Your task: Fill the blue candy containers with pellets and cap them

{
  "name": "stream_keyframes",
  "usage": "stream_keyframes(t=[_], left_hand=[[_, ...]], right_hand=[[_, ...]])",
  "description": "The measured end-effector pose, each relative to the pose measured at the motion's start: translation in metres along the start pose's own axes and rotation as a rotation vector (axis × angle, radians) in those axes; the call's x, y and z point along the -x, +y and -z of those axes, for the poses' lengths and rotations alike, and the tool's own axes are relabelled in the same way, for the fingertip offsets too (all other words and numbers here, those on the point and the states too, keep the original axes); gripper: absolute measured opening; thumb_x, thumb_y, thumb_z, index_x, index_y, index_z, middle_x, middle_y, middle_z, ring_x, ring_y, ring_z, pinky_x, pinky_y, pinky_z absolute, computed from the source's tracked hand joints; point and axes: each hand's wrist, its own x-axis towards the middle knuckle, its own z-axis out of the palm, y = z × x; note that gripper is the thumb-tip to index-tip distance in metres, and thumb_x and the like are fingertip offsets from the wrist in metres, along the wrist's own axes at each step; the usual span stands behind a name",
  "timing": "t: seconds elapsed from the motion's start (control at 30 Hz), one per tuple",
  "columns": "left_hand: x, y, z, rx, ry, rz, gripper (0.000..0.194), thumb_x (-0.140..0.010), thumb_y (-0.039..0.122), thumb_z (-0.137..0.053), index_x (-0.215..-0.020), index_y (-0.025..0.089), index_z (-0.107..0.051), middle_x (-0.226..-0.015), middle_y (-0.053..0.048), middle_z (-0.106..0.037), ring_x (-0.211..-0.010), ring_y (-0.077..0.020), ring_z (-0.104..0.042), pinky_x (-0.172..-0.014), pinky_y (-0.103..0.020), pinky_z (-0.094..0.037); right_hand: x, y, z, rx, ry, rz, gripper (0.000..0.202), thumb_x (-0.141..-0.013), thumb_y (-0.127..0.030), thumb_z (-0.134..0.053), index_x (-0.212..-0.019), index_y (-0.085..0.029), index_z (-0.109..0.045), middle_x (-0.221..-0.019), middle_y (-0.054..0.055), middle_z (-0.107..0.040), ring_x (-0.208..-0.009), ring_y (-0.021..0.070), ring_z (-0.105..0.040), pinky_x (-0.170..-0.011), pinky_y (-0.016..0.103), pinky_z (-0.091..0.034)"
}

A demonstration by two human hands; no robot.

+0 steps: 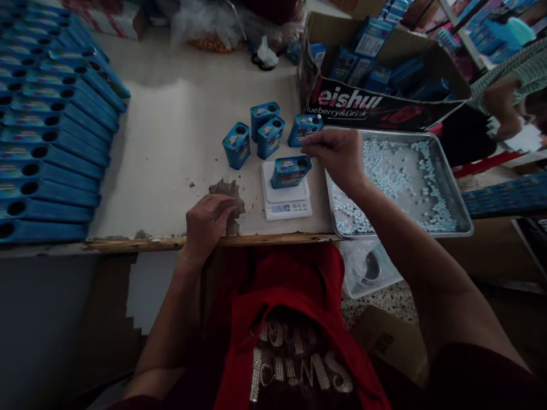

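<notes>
Worn and pale, the surface (pixel 166 148) carries, in the head view, a blue container (pixel 290 173) on a digital scale (pixel 284 197). Beside it, the right hand (pixel 339 156) has its grip pinched together, contents too small to tell. The left hand (pixel 207 222) bunches its grip near the front edge, contents hidden. Pale-blue pellets (pixel 387 173) lie in a metal tray (pixel 459 210).

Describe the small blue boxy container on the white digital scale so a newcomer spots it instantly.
Find the shallow silver metal tray of pale-blue pellets. Immediately left in the picture is the white digital scale. The blue boxy container alone stands on it; four similar containers stand beyond.
</notes>
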Motion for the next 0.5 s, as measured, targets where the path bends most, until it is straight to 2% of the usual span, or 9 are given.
stream_keyframes(t=[0.2,0.37,0.5], left_hand=[[0.0007,0.0019,-0.002,0.05,-0.029,0.047,0.01,-0.102,0.024,-0.079,-0.111,0.024,-0.084,-0.111,-0.007,-0.088,-0.105,-0.0282,-0.085,-0.098,-0.04,-0.071],[0.0013,0.0033,-0.0042,0.084,-0.006,0.016,0.01,-0.103,0.023,-0.078,-0.111,0.025,-0.084,-0.11,-0.007,-0.088,-0.104,-0.029,-0.086,-0.095,-0.043,-0.072],[-0.0036,0.0055,-0.0066,0.102,0.024,-0.035,0.009,-0.105,0.025,-0.079,-0.112,0.026,-0.084,-0.109,-0.007,-0.088,-0.103,-0.0298,-0.086,-0.095,-0.047,-0.073]], right_hand=[[-0.0012,-0.0042,0.0081,0.0,-0.146,-0.087,0.008,-0.089,-0.027,-0.09,-0.095,-0.021,-0.09,-0.066,-0.001,-0.071,-0.069,0.0198,-0.075,-0.067,0.033,-0.063],[0.0046,-0.0034,0.0074,0.003,-0.18,-0.126,0.012,-0.092,-0.027,-0.088,-0.102,-0.02,-0.09,-0.069,-0.001,-0.074,-0.065,0.018,-0.073,-0.066,0.032,-0.063],[0.0047,-0.0093,0.0097,-0.055,-0.178,-0.176,0.009,-0.09,-0.026,-0.091,-0.097,-0.021,-0.089,-0.063,-0.003,-0.07,-0.06,0.0168,-0.07,-0.064,0.033,-0.063]])
